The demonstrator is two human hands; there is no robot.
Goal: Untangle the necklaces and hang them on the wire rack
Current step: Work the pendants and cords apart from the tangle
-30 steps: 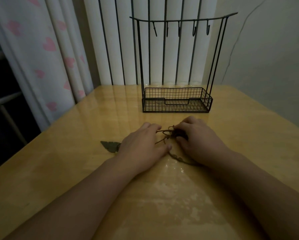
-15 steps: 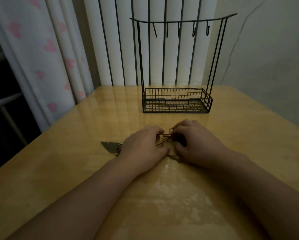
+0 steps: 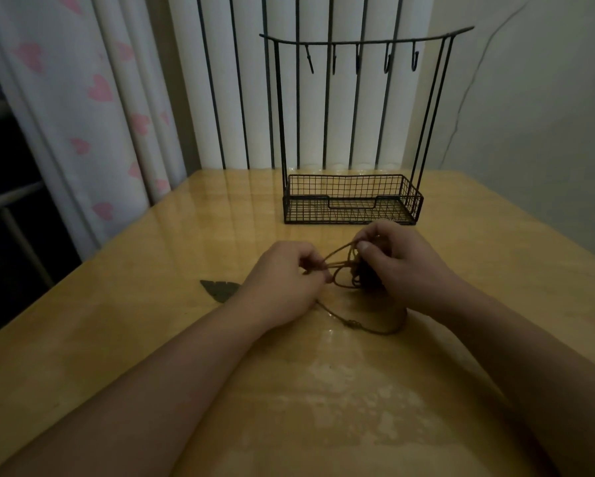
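My left hand (image 3: 285,280) pinches one cord, right hand (image 3: 396,266) pinches the tangled necklaces (image 3: 347,270) just above the table (image 3: 151,321) — pulling apart to open the knot, I reckon — wire rack (image 3: 352,201) waiting behind, hooks bare.

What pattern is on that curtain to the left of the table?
Pink hearts on a pale curtain, seen clearly in the head view.

A glossy yellow-wood surface (image 3: 158,339) fills the lower view, its finish worn pale in a patch near the front edge. Behind it hang white vertical blinds (image 3: 313,98) with dark gaps between slats. A white curtain (image 3: 82,108) printed with pink hearts hangs at left. A cracked grey wall (image 3: 537,108) stands at right.
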